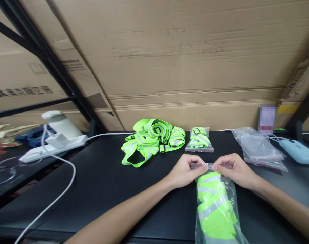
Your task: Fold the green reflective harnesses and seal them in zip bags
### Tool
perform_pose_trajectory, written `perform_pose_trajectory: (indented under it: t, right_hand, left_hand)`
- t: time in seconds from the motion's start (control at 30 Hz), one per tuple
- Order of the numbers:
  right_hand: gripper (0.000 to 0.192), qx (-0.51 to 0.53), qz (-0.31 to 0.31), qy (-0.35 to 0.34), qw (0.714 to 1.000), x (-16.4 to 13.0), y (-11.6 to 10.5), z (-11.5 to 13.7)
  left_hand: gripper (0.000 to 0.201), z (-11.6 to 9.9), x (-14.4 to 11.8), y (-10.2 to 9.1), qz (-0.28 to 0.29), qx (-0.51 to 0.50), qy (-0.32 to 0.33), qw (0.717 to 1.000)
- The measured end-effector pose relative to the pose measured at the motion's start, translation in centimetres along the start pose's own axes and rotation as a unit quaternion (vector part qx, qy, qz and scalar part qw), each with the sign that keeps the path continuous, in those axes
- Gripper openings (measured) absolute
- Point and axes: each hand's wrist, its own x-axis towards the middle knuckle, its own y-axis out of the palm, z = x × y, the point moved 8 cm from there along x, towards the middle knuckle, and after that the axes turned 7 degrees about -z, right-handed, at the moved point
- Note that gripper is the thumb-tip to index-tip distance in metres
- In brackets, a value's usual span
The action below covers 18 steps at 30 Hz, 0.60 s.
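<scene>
While the left hand pinches the clear bag at its top, the right hand clamps it alongside.

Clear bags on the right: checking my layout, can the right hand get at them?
Probably yes: the clear bags lie near the right hand, nothing visibly between, though it pinches the filled bag.
</scene>
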Motion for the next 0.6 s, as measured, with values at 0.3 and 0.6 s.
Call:
perform_pose_trajectory:
  t: [0.3,0.6]
  right_hand:
    - [0.035,0.04,0.017,0.023,0.999,0.1,0.8,0.1]
    - [0.043,0.041,0.003,-0.001,0.999,0.1,0.2,-0.1]
  left_hand:
    - [0.033,-0.3,0.0,-0.1,-0.004,-0.012,0.019,1.0]
    - [0.041,0.6,0.6,-0.4,-0.022,-0.04,-0.023,0.999]
